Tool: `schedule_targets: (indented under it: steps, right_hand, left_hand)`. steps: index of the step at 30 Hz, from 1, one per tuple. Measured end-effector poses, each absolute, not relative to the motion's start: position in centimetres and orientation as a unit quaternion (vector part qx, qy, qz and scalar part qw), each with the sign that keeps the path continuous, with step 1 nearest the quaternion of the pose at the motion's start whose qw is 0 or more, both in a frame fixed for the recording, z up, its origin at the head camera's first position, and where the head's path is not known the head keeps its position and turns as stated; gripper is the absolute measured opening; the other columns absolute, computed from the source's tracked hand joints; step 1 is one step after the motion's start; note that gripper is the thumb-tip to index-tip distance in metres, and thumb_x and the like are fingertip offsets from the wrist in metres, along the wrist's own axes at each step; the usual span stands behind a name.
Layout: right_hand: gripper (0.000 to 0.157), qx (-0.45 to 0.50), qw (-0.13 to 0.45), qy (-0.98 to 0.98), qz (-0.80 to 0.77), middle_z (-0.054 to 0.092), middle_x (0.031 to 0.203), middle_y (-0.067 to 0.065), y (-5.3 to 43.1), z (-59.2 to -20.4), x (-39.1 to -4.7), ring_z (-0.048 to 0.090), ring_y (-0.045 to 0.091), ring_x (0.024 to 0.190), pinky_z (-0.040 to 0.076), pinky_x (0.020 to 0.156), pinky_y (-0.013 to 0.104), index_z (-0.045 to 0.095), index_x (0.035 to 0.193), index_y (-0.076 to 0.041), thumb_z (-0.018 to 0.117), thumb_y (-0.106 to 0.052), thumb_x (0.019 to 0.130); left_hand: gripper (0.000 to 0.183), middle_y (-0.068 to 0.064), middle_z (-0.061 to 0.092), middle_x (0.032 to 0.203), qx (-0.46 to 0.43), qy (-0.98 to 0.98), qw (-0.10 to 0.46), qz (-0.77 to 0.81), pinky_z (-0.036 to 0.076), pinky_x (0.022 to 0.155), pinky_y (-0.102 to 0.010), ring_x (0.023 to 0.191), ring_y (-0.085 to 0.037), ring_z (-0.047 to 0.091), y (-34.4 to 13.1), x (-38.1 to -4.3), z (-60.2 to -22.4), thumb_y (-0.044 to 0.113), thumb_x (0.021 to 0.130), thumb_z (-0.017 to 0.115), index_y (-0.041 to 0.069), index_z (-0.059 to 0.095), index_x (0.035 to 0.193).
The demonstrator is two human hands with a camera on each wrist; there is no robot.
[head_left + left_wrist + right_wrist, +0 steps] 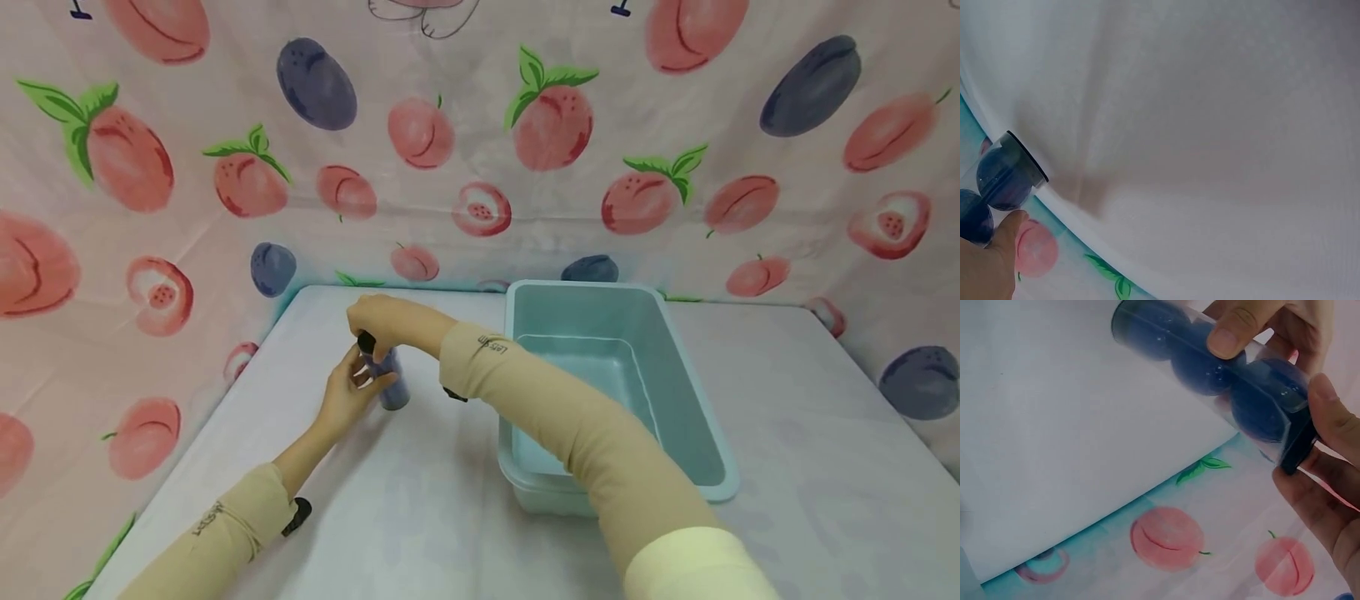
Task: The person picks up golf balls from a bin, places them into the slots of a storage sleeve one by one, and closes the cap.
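A clear ball tube [393,392] with three blue balls inside stands nearly upright over the left part of the table. My left hand [348,393] grips its side, the thumb lying across the wall, as the right wrist view also shows. At the top end, my right hand [393,323] pinches the dark cap [1300,444] between thumb and fingers. The cap sits on the tube's mouth. In the left wrist view the tube's dark bottom end [1025,159] and the left thumb [1007,240] show at the left edge, while the right hand is out of that picture.
A light blue plastic bin [513,450] stands to the right of the hands, with the right forearm passing over its near left part. White cloth covers the table [420,517]. Behind and to the left hangs a fruit-print cloth [465,108].
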State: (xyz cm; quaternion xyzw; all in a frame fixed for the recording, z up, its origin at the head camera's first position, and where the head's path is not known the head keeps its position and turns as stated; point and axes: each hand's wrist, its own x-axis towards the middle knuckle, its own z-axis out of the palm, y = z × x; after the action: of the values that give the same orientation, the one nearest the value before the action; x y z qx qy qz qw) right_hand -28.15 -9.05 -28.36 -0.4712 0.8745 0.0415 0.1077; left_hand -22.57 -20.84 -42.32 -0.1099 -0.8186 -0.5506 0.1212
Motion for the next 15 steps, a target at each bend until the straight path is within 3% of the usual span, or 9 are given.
schedule_targets:
  steps: [11,15]
  right_hand:
    - [0.042,-0.468,0.103,0.877,0.038,0.057,0.118,0.004,-8.8,-28.8,-28.5,0.051,0.015,0.108,0.044,0.092,0.024,0.059,0.117,-0.008,0.076,-0.020,0.080]
    - [0.051,-0.479,0.123,0.869,0.025,0.056,0.128,0.003,-8.4,-28.7,-28.7,0.049,0.016,0.118,0.041,0.099,0.025,0.056,0.126,-0.009,0.075,-0.021,0.081]
  left_hand:
    - [0.060,-0.023,0.047,0.137,-0.087,-0.832,0.083,-0.542,0.040,0.104,-0.046,0.129,-0.038,0.045,-21.2,-22.6,-41.7,0.006,0.085,0.068,0.002,0.039,0.137]
    - [0.066,-0.024,0.045,0.138,-0.081,-0.837,0.071,-0.537,0.039,0.104,-0.049,0.128,-0.042,0.045,-21.6,-22.6,-41.1,0.007,0.084,0.070,0.002,0.036,0.140]
